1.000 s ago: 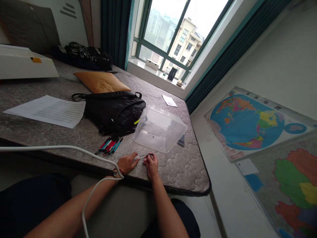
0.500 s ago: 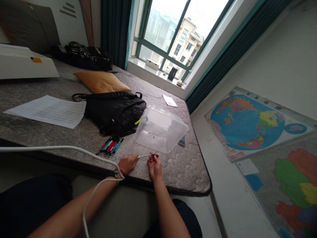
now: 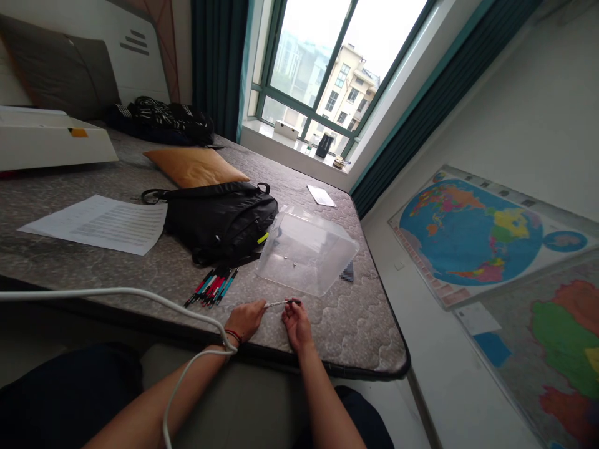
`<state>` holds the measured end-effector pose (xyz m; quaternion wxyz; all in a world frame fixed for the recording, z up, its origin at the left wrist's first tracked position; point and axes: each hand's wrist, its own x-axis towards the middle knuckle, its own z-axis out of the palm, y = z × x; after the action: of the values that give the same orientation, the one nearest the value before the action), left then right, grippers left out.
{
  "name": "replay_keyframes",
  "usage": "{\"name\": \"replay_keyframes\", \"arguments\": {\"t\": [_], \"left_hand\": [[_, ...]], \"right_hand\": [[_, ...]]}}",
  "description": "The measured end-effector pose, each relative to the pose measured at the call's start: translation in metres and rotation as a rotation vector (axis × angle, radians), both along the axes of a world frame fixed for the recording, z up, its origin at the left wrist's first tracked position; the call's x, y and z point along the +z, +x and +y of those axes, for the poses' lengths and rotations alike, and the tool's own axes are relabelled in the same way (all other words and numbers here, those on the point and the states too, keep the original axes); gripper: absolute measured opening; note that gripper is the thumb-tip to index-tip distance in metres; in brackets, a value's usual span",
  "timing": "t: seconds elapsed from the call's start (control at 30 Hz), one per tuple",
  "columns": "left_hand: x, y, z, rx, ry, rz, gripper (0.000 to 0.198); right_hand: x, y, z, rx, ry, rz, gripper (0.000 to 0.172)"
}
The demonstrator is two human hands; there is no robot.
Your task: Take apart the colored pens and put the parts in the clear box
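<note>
Both hands are over the front edge of the mattress, with a slim white pen [image 3: 276, 304] stretched between them. My left hand [image 3: 246, 320] is closed around the pen's left end. The dark right end sits between the thumb and fingers of my right hand [image 3: 296, 323], whose palm faces up. Left of the hands lies a loose bunch of red, teal and black pens [image 3: 213, 287]. Just beyond the hands rests a clear plastic box [image 3: 318, 277], with two tiny shiny bits showing at its near side.
A white cable [image 3: 140, 292] crosses before my left forearm. Beyond the pens lies a black backpack [image 3: 219, 227], with printed paper [image 3: 103, 224] left of it and an orange envelope [image 3: 196, 165] behind. A dark item [image 3: 347, 272] lies right of the box on the mattress [image 3: 369, 337].
The camera view has tilted slightly, so everything appears a little lower. Both hands keep the same grip on the pen.
</note>
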<state>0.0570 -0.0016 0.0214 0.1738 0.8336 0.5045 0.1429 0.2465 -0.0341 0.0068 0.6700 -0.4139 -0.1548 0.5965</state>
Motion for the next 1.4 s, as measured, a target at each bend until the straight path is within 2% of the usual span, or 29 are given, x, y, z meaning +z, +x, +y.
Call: {"name": "replay_keyframes", "arguments": {"t": [0.2, 0.37, 0.53, 0.8, 1.03, 1.17, 1.4], "left_hand": [[0.002, 0.000, -0.001, -0.008, -0.007, -0.010, 0.037], [0.002, 0.001, -0.001, -0.017, 0.014, 0.021, 0.035], [0.006, 0.002, -0.002, -0.017, 0.022, 0.054, 0.035], [0.008, 0.004, -0.002, -0.019, 0.019, 0.117, 0.034], [0.006, 0.006, -0.002, 0.018, 0.011, 0.127, 0.036], [0.005, 0.006, -0.002, 0.034, 0.018, 0.137, 0.036], [0.010, 0.006, -0.003, 0.039, 0.011, 0.204, 0.036]], "right_hand": [[0.001, -0.006, 0.001, -0.005, -0.031, -0.037, 0.023], [0.003, -0.001, -0.002, -0.029, 0.036, 0.099, 0.022], [0.006, 0.003, -0.007, 0.018, 0.048, 0.235, 0.022], [0.009, 0.004, -0.008, 0.034, 0.067, 0.286, 0.019], [0.015, 0.005, -0.009, 0.013, 0.065, 0.245, 0.020], [0.015, -0.002, -0.007, 0.035, 0.081, 0.151, 0.026], [0.004, -0.026, 0.003, 0.085, 0.032, -0.309, 0.036]]}}
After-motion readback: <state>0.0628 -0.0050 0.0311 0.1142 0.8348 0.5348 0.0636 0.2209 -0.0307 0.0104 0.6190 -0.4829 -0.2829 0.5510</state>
